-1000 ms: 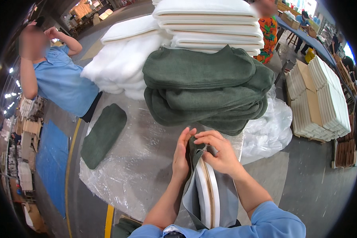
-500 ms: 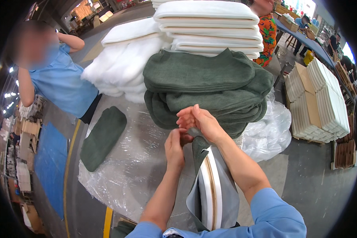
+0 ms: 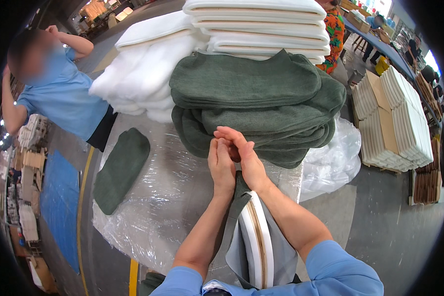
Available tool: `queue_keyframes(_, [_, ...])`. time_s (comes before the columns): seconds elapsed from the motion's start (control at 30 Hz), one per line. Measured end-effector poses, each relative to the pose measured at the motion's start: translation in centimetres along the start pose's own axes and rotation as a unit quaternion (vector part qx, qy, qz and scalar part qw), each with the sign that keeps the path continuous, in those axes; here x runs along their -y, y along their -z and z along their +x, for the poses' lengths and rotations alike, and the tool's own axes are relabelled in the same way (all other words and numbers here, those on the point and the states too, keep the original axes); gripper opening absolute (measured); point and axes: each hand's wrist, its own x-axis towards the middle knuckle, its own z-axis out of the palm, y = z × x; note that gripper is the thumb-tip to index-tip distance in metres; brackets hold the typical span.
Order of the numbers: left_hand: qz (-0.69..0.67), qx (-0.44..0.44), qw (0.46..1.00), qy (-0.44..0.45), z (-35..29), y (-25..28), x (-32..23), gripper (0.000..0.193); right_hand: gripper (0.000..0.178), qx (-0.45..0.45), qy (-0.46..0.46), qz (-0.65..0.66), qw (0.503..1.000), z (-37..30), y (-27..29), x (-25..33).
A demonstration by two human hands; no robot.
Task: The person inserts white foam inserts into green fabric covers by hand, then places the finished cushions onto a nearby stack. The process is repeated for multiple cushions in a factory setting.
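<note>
My left hand [image 3: 222, 165] and my right hand [image 3: 248, 160] meet palm to palm, fingers stretched and lightly curved. The right fingers lap over the left fingertips. I see nothing between them, though the inner palms are partly hidden. Just below my wrists is the tip of a dark green fabric cover [image 3: 236, 204], gaping along its side. Inside it sits a curved white padded cushion insert [image 3: 255, 237] with a tan strip along its edge. The cover stands upright between my forearms, against my body. Beyond my fingertips lies a pile of green covered cushions [image 3: 246, 84].
A single green cushion [image 3: 122, 170] lies at the left of the plastic-wrapped table [image 3: 158, 207]. White padding stacks [image 3: 256, 22] stand behind. Crumpled clear plastic [image 3: 330, 165] is at right, before a pallet of white pads [image 3: 394, 118]. A person in blue [image 3: 66, 98] stands at left.
My hands were apart above the cover's tip; now they have come together, slightly farther forward. The view has shifted a little. The person at left has moved their arms.
</note>
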Motion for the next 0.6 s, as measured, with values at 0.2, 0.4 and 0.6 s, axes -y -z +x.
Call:
queue_keyframes(0.2, [0.008,0.030,0.998,0.045,-0.5,-1.0,-1.2,0.026,0.097,-0.038,0.031,-0.003,0.999,-1.5,0.5,-0.3])
queue_keyframes(0.4, [0.076,0.049,0.992,0.087,-0.9,-2.3,-2.6,0.022,0.098,-0.072,0.039,-0.003,0.997,-3.0,1.0,0.0])
queue_keyframes(0.6, [0.159,0.097,0.978,0.088,-1.0,-3.6,-2.8,0.020,0.092,-0.078,0.046,-0.017,0.996,-4.2,2.5,-1.7])
